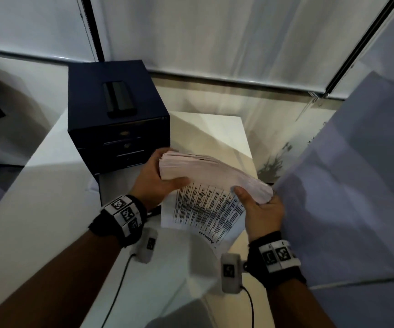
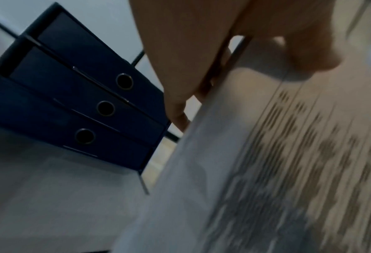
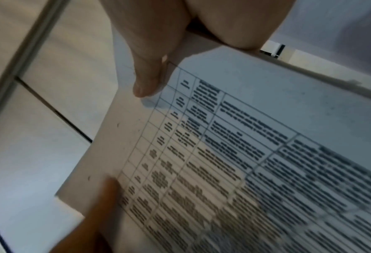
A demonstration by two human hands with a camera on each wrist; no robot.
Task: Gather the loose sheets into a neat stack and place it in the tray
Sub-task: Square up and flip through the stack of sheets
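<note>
A thick stack of printed sheets (image 1: 210,185) stands on edge above the white table, its front page showing a table of text. My left hand (image 1: 158,178) grips the stack's left end, thumb on the front page. My right hand (image 1: 260,204) grips the right end, thumb on the front as well. In the left wrist view the stack (image 2: 277,162) fills the right half, with my left hand (image 2: 212,68) curled round its edge. The right wrist view shows the printed page (image 3: 245,145) close up, my right hand (image 3: 164,56) gripping its upper edge. No tray is identifiable.
A dark blue three-drawer box (image 1: 117,114) stands just left of the stack, a black phone-like object (image 1: 119,98) lying on top; its drawers (image 2: 89,106) appear in the left wrist view. A white sheet or board (image 1: 215,136) lies behind the stack. A grey panel (image 1: 357,174) rises at right.
</note>
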